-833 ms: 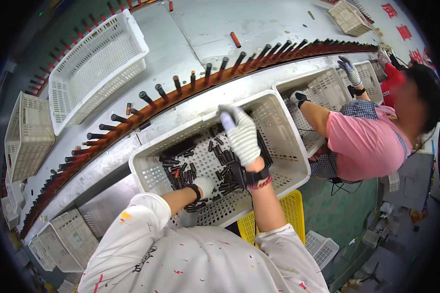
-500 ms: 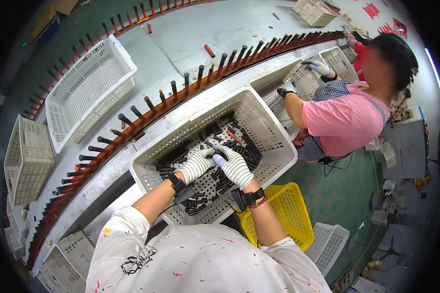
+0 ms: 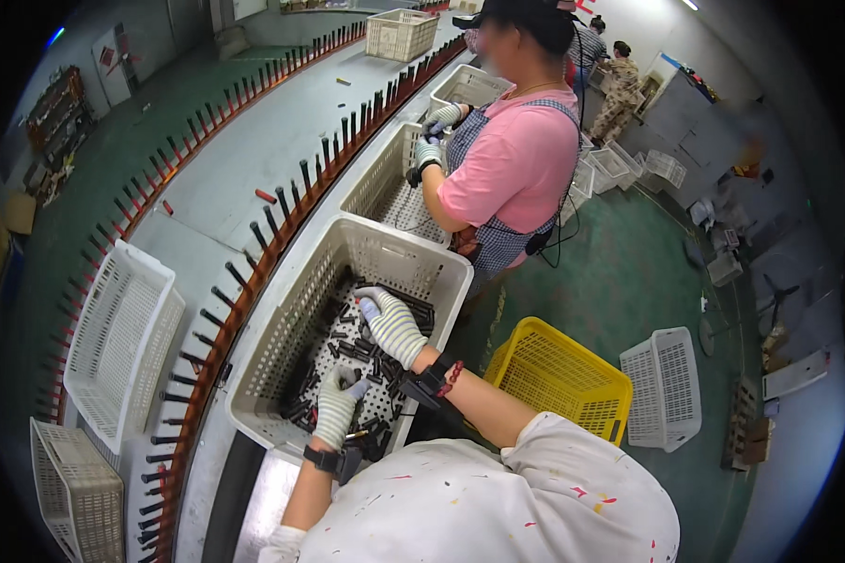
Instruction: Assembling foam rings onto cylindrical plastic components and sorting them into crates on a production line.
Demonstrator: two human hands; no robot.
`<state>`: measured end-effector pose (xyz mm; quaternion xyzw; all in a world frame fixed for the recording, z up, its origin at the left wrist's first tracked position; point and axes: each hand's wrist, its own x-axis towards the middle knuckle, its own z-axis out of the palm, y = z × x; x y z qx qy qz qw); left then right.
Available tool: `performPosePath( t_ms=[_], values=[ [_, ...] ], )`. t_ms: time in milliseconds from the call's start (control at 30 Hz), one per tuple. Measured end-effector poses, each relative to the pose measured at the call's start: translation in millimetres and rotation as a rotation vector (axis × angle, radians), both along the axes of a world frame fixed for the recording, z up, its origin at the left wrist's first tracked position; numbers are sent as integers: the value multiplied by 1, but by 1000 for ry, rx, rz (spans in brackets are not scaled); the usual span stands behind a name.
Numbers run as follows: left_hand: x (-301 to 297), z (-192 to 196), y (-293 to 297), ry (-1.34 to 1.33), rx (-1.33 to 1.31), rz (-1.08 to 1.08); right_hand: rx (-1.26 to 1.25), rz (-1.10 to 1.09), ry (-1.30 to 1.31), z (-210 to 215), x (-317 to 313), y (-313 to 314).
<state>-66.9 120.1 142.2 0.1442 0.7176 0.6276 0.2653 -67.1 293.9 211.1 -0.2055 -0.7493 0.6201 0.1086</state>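
Both my hands, in striped work gloves, are inside a large off-white perforated crate (image 3: 244, 399). Short black cylinders (image 3: 355, 349) lie loose over its bottom in a scattered layer. My left hand (image 3: 336, 405) is in the near part of the crate, its fingers curled round a short black cylinder (image 3: 349, 381) whose dark end shows at the fingertips. Farther in, my right hand (image 3: 394, 327) is closed above the heap by the right wall. Its fingertips point left and hide most of whatever they grip.
Left of the crate, a curved conveyor rail (image 3: 253, 272) carries upright black-topped rods. White crates (image 3: 122, 347) stand beyond it. On the right are a yellow crate (image 3: 559, 380) and a pale crate (image 3: 662, 389) on the green floor. A co-worker in pink (image 3: 507, 155) works at another crate ahead.
My view has swung right. My hands, together over the cylinders before, are now apart: the right is farther into the crate, the left nearer me.
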Motion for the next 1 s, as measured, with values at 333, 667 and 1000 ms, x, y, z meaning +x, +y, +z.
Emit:
performPosePath(
  t_ms=[333, 667, 1000],
  values=[
    [41, 14, -23, -168, -55, 252, 84, 139, 205, -20, -52, 1],
    [65, 55, -12, -470, 136, 556, 372, 304, 226, 9, -86, 56],
    [45, 44, -42, -417, 57, 594, 362, 268, 366, -25, -233, 57]
  ],
)
